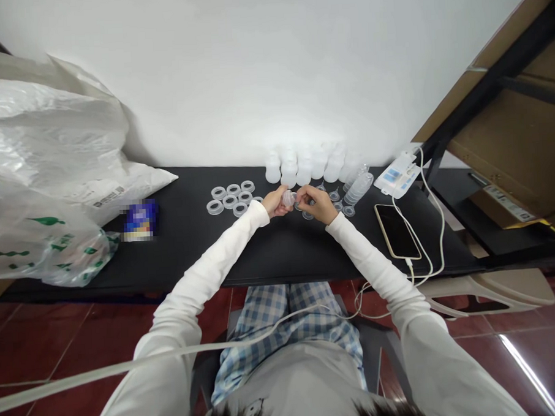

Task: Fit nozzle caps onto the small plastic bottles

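Observation:
My left hand (pixel 276 202) is closed around a translucent screw ring (pixel 288 198), held just above the table. My right hand (pixel 318 203) is at the right of the ring with its fingers pinched together; whatever they grip is too small and hidden to make out. Clear bottle nipples (pixel 334 195) lie around and behind my right hand. Left of my left hand, several loose screw rings (pixel 230 201) lie flat in rough rows. Behind both hands stands a row of whitish bottles (pixel 288 169).
Stacked clear caps (pixel 359 187) lean at the right, near a white packet (pixel 399 174). A phone (pixel 397 231) with a charging cable (pixel 436 207) lies nearer the right edge. Plastic bags (pixel 49 138) and a blue packet (pixel 140 220) occupy the left of the black table (pixel 182 249).

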A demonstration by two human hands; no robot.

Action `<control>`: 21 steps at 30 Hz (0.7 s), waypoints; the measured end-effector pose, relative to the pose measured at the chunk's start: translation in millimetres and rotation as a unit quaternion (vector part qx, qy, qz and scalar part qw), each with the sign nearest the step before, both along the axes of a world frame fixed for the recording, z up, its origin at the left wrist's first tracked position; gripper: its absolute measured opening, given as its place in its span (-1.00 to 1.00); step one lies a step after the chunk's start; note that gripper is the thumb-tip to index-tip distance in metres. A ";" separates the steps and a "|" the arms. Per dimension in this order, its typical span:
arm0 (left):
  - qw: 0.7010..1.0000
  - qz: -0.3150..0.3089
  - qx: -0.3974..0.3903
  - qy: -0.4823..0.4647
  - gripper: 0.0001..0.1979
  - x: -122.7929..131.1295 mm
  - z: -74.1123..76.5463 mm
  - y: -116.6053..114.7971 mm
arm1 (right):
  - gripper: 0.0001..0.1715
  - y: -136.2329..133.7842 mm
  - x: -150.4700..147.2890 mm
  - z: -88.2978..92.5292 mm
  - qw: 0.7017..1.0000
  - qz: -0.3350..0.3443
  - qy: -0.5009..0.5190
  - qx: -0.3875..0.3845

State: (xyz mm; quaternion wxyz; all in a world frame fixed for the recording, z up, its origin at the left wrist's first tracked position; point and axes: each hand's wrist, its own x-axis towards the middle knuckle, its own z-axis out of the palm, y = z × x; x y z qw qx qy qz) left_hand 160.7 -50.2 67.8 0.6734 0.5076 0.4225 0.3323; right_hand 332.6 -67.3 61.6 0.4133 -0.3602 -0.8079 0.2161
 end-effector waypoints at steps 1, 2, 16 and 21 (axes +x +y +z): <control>1.000 -0.012 -0.023 -0.007 -0.44 -1.3 2.2 0.7 | -0.95 0.2 -0.3 0.3 1.000 0.002 0.009 -0.002; 0.999 -0.012 -0.036 -0.013 -0.45 -2.2 3.8 1.0 | -0.91 0.4 -0.7 0.7 1.000 0.003 0.026 -0.010; 0.993 0.051 0.093 0.052 -0.53 5.4 -1.2 -9.8 | -0.77 2.0 -4.0 3.4 0.993 0.050 0.065 -0.081; 0.990 0.070 0.085 0.084 -0.57 -13.4 -5.3 5.1 | -0.77 -0.2 23.5 19.1 0.999 0.009 0.034 -0.025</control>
